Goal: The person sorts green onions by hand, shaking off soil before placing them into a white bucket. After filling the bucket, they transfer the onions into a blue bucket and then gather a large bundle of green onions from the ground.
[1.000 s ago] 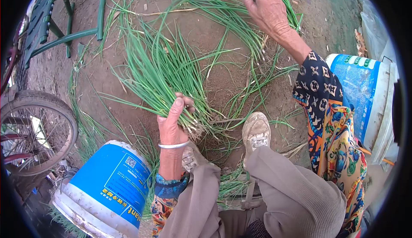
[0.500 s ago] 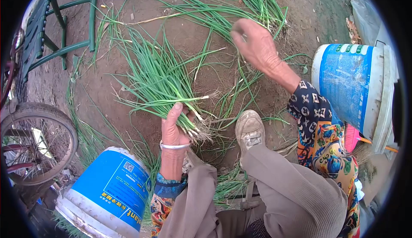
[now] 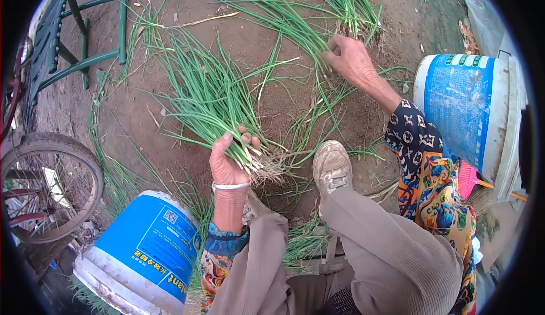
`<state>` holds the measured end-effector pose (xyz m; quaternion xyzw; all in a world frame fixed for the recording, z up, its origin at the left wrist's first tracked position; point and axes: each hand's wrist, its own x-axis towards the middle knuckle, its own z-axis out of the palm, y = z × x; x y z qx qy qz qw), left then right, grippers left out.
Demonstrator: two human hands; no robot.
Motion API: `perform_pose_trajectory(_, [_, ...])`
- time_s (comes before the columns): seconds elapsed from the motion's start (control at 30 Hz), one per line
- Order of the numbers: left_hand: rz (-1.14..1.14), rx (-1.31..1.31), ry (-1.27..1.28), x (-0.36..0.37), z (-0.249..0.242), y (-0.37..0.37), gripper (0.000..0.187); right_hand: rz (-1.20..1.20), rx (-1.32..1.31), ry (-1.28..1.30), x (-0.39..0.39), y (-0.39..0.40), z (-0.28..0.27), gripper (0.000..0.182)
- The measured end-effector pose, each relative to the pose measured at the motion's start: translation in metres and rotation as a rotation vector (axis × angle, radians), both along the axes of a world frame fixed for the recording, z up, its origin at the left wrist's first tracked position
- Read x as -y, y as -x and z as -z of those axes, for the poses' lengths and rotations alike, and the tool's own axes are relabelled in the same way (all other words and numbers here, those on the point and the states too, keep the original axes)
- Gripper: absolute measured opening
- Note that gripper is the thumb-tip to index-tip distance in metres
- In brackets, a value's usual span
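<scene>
My left hand (image 3: 230, 159) is wrapped around a bunch of scallions (image 3: 210, 102). Their green leaves fan up and left, and the white, rooty ends stick out to the right of my fingers. My right hand (image 3: 352, 62) is closed at the lower end of some loose scallions (image 3: 289, 22) on the ground. Its fingertips are partly hidden, though stems run into them. Just beyond it lies a thick pile of scallions (image 3: 346, 2), roots toward me.
A blue and white bucket (image 3: 147, 247) stands at lower left, and another bucket (image 3: 457, 107) at right. A green metal-framed chair (image 3: 122, 28) and a bicycle wheel (image 3: 93, 187) occupy the left side. Stray leaves litter the dirt ground (image 3: 278, 107) around my shoe (image 3: 332, 167).
My right hand has come slightly down and right, closing on the loose scallions. A scallion lying crosswise over the left-hand bunch now lies in line with it, and my left fingers wrap over the stems.
</scene>
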<state>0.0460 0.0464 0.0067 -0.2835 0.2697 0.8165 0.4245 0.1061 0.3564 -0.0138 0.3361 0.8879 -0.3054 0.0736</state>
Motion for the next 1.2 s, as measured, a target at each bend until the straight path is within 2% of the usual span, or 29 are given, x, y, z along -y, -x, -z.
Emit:
perform_pose_trajectory(0.07, [-0.022,-0.029,0.043,-0.001,-0.001,-0.002,0.031,0.002,-0.014,-0.023,0.000,0.003,0.004,0.024])
perform_pose_trajectory(0.1, [-0.011,-0.044,-0.052,0.001,0.003,-0.003,0.029,0.002,-0.021,-0.037,-0.001,0.004,0.005,0.025])
perform_pose_trajectory(0.2, [0.037,-0.009,-0.071,0.003,0.005,-0.003,0.029,0.039,0.032,0.169,-0.008,0.011,-0.006,0.018])
perform_pose_trajectory(0.23, [0.058,-0.029,-0.012,0.002,0.003,-0.004,0.024,0.116,0.004,0.296,-0.011,0.013,-0.015,0.014])
perform_pose_trajectory(0.27, [0.064,-0.028,-0.027,0.002,0.001,-0.004,0.022,0.124,-0.095,0.279,-0.017,0.009,-0.011,0.012])
perform_pose_trajectory(0.33, [0.073,-0.027,-0.058,0.004,-0.001,-0.004,0.019,0.082,-0.128,0.272,-0.018,0.004,-0.019,0.017])
perform_pose_trajectory(0.43, [0.077,-0.043,-0.052,0.003,0.000,-0.004,0.015,-0.013,-0.042,0.137,-0.003,-0.006,-0.003,0.023])
perform_pose_trajectory(0.57, [0.092,-0.065,-0.031,0.003,-0.003,-0.005,0.015,0.027,0.043,0.208,0.001,-0.006,0.003,0.028])
perform_pose_trajectory(0.7, [0.071,-0.084,-0.050,0.007,0.000,-0.006,0.016,0.191,-0.062,0.582,-0.006,-0.010,-0.018,0.033])
perform_pose_trajectory(0.8, [0.100,-0.159,0.014,0.005,0.003,-0.007,0.017,0.197,-0.340,0.430,0.009,-0.015,-0.008,0.028])
perform_pose_trajectory(0.83, [0.124,-0.213,0.069,0.003,0.003,-0.009,0.018,0.152,-0.380,0.374,0.023,-0.010,-0.022,0.026])
perform_pose_trajectory(0.87, [0.148,-0.265,0.125,0.000,0.002,-0.010,0.020,0.158,-0.205,0.438,0.036,-0.009,-0.044,0.027])
perform_pose_trajectory(0.9, [0.160,-0.307,0.121,-0.002,0.002,-0.011,0.027,0.029,-0.255,0.371,0.052,-0.009,-0.045,0.024])
perform_pose_trajectory(0.97, [0.138,-0.310,0.118,-0.014,-0.005,-0.013,0.031,-0.243,-0.163,0.348,0.094,-0.006,-0.068,0.023])
perform_pose_trajectory(1.0, [0.126,-0.310,0.117,-0.017,-0.008,-0.013,0.033,-0.397,-0.207,0.304,0.113,-0.010,-0.064,0.024])
perform_pose_trajectory(1.03, [0.132,-0.359,0.092,-0.017,-0.006,-0.014,0.034,-0.482,-0.252,0.348,0.129,-0.015,-0.061,0.022])
perform_pose_trajectory(1.07, [0.144,-0.359,0.158,-0.017,-0.005,-0.014,0.034,-0.545,-0.159,0.300,0.140,-0.019,-0.062,0.022])
perform_pose_trajectory(1.13, [0.166,-0.354,0.295,-0.016,-0.010,-0.014,0.034,-0.578,-0.296,0.302,0.134,-0.021,-0.062,0.021])
perform_pose_trajectory(1.2, [0.151,-0.301,0.247,-0.010,-0.009,-0.013,0.029,-0.362,-0.254,0.312,0.108,-0.015,-0.055,0.020])
